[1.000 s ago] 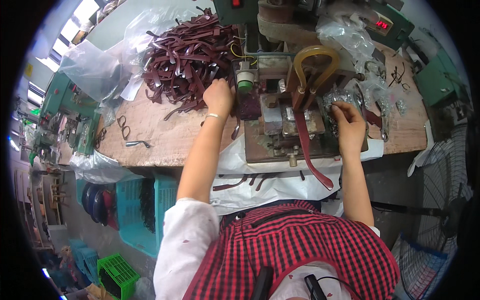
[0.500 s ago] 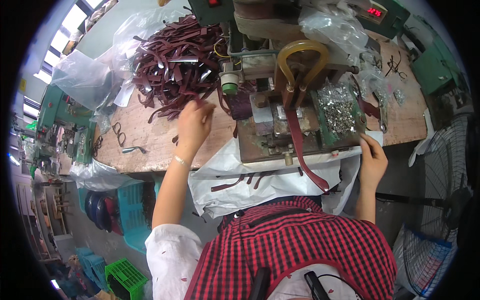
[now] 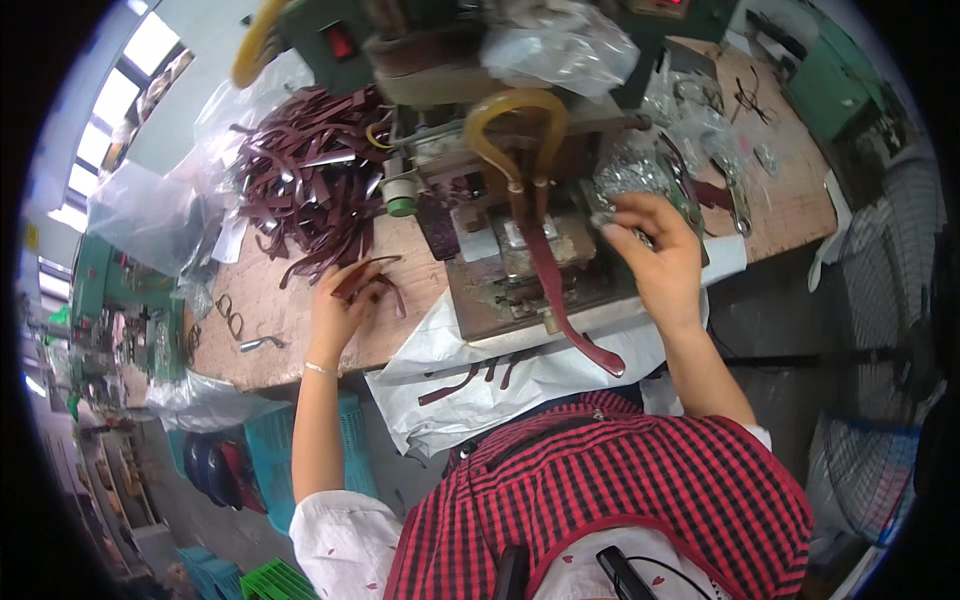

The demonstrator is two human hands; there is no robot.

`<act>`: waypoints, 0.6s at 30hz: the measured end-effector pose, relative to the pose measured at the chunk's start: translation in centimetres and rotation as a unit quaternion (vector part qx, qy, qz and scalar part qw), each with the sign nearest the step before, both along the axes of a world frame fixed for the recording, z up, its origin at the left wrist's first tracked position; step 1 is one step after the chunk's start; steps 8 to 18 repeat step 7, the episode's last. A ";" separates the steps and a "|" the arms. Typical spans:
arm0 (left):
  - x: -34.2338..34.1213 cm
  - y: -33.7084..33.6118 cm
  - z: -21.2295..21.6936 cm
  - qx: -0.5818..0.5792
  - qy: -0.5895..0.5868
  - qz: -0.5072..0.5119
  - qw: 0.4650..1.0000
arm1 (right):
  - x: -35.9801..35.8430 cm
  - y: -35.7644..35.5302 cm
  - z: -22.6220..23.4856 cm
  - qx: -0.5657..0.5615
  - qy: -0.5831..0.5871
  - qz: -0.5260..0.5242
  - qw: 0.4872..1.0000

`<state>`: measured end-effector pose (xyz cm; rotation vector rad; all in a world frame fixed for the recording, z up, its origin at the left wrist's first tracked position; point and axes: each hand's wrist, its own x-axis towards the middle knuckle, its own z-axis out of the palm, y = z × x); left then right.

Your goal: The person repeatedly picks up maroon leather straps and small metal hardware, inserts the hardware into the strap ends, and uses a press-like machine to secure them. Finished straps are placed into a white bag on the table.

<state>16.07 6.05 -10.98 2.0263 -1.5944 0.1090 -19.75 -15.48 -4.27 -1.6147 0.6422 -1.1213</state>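
My left hand (image 3: 340, 312) is closed on dark red glasses temples (image 3: 396, 297), two of them by the look of it, at the near edge of a big heap of temples (image 3: 312, 165). Over the right side of the bench machine (image 3: 430, 62), my right hand (image 3: 662, 262) pinches a small metal piece (image 3: 600, 218) between thumb and forefinger; its exact shape is too small to tell. Next to those fingers lies a pile of small shiny metal parts (image 3: 622, 180). Another glasses temple (image 3: 556, 292) sits in the machine, its curved end hanging toward me.
A white sheet (image 3: 425, 385) with several temples on it hangs at the bench's front edge. Loose spectacle frames (image 3: 229, 315) rest on the bench at left. Pliers (image 3: 738, 205) lie at right beside plastic bags. A stand fan (image 3: 870, 330) is at far right, and a blue-green basket (image 3: 345, 440) below.
My left hand has drawn back from the heap with temples in it. My right hand has risen from the bench edge to beside the metal parts. The view has shifted.
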 end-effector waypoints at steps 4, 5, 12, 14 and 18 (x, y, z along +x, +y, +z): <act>0.2 -1.4 0.3 -0.171 0.102 0.093 0.976 | 3.9 0.1 2.9 0.035 0.051 0.062 0.996; -0.1 -2.1 1.0 -0.186 0.139 0.130 0.964 | 4.7 0.5 2.9 0.080 0.023 0.067 0.994; -0.7 -3.0 1.9 -0.201 0.180 0.168 0.948 | 5.1 0.5 2.0 0.101 -0.013 0.089 0.991; -0.7 -3.0 1.9 -0.201 0.180 0.168 0.948 | 5.1 0.5 2.0 0.101 -0.013 0.089 0.991; -0.7 -3.0 1.9 -0.201 0.180 0.168 0.948 | 5.1 0.5 2.0 0.101 -0.013 0.089 0.991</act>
